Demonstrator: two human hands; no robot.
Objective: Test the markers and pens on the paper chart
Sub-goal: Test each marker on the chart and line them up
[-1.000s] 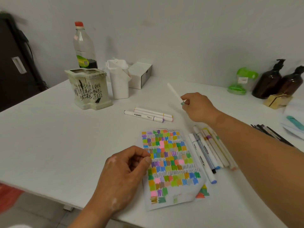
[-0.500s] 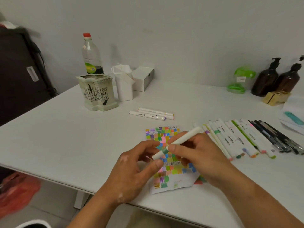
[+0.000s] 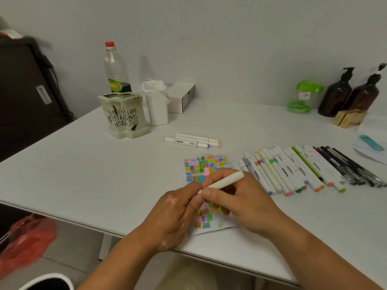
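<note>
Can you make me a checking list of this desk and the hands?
Surface: white table, paper chart near its front edge.
Job's things: white marker held over the chart; row of markers and dark pens to its right; three markers behind.
Clutter: ceramic pot, plastic bottle, white box, pump bottles, green jar.
Hands: right hand grips the marker; left hand pinches its near end.
Cables: nothing seen.
Surroundings: pale wall; red bag on the floor.
</note>
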